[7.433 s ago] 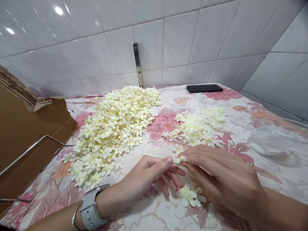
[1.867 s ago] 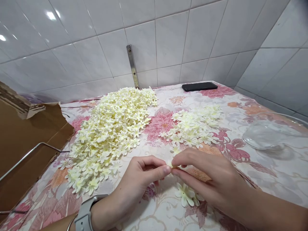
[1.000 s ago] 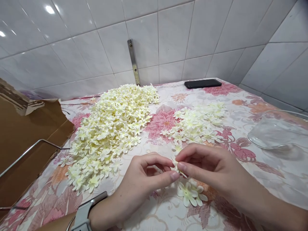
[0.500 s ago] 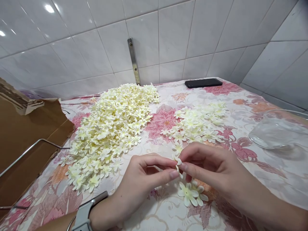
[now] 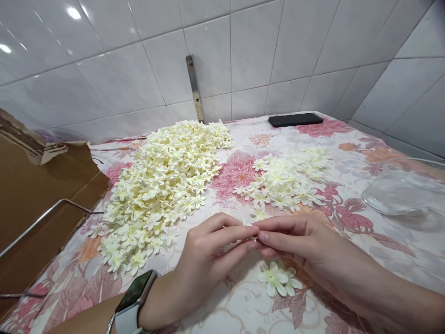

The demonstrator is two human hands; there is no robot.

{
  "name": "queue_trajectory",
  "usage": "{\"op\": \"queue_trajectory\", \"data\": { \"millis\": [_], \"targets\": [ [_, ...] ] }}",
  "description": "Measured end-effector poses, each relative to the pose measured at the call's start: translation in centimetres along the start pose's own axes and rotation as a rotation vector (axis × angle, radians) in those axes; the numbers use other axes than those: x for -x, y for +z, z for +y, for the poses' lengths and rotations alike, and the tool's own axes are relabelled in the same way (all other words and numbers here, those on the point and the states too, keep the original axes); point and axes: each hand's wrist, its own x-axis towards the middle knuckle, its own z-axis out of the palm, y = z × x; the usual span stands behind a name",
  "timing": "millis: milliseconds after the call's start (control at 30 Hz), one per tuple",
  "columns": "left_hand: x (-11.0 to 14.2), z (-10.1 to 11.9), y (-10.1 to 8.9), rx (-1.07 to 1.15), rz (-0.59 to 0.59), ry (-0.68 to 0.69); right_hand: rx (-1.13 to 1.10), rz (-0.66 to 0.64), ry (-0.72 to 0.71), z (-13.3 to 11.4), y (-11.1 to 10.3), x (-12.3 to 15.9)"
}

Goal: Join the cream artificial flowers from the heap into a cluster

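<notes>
My left hand point(image 5: 219, 248) and my right hand point(image 5: 295, 239) meet fingertip to fingertip above the cloth. Between their pinched fingers is a small white artificial flower point(image 5: 255, 238), mostly hidden by the fingers. Just below my right hand, a couple of loose artificial flowers point(image 5: 273, 278) with pale yellow centres lie overlapping on the cloth. Beyond the hands spreads a smaller pile of flowers point(image 5: 288, 178). To the left rises a large heap of the same flowers point(image 5: 170, 171).
A floral tablecloth point(image 5: 215, 306) covers the table. At the left stands a torn cardboard box point(image 5: 45, 195) with a bent metal wire point(image 5: 41, 215) before it. A black phone point(image 5: 295, 119) lies at the back, and a clear bowl point(image 5: 392, 195) sits at the right. A tiled wall point(image 5: 253, 51) rises behind.
My left hand has rolled over, turning the watch face up, and its fingers now cover more of the flower. My right fingers have straightened and lie flatter against the left fingertips.
</notes>
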Motion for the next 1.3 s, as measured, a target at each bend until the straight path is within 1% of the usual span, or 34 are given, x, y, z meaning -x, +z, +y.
{"op": "queue_trajectory", "data": {
  "millis": [67,167,300,367,433,500,567,600,667,733,833,967,1067,1167,1300],
  "targets": [
    [0.0,0.1,-0.1,-0.016,-0.029,0.022,-0.021,-0.002,-0.002,0.0,-0.1,0.0],
    [0.0,0.5,-0.3,-0.022,-0.054,0.005,-0.015,-0.028,-0.013,0.1,-0.2,0.1],
    [0.2,0.8,-0.2,-0.018,-0.038,0.001,0.069,-0.086,-0.055,0.1,-0.1,0.0],
    [0.3,0.7,-0.1,-0.013,-0.029,-0.034,0.133,-0.098,-0.097,0.1,-0.1,0.0],
    [0.3,0.7,-0.1,-0.003,-0.015,-0.092,0.185,-0.080,-0.131,0.0,0.0,0.1],
    [0.2,0.8,-0.1,0.026,0.034,-0.162,0.202,-0.033,-0.143,0.0,0.1,0.2],
    [-0.1,1.0,-0.1,0.099,0.072,-0.277,0.202,-0.006,-0.145,-0.1,0.1,0.2],
    [-0.3,1.2,-0.1,0.156,0.059,-0.355,0.211,0.004,-0.151,-0.1,0.1,0.3],
    [-0.6,1.4,-0.1,0.283,-0.019,-0.513,0.250,0.018,-0.170,-0.2,0.1,0.3],
    [-0.8,1.6,-0.1,0.367,-0.074,-0.597,0.287,0.050,-0.187,-0.2,0.1,0.3],
    [-0.9,1.7,0.0,0.380,-0.059,-0.597,0.293,0.081,-0.188,-0.2,0.1,0.2],
    [-0.7,1.7,-0.1,0.316,-0.053,-0.527,0.252,0.081,-0.163,-0.4,-0.1,0.2],
    [-0.6,1.7,-0.3,0.260,-0.046,-0.469,0.289,0.002,-0.156,-0.6,-0.4,0.2],
    [-0.6,1.6,-0.4,0.224,-0.031,-0.468,0.305,-0.099,-0.149,-0.6,-0.7,0.0],
    [-0.7,1.5,-0.3,0.200,-0.027,-0.460,0.212,-0.104,-0.116,-0.5,-0.7,-0.1]
  ]
}}
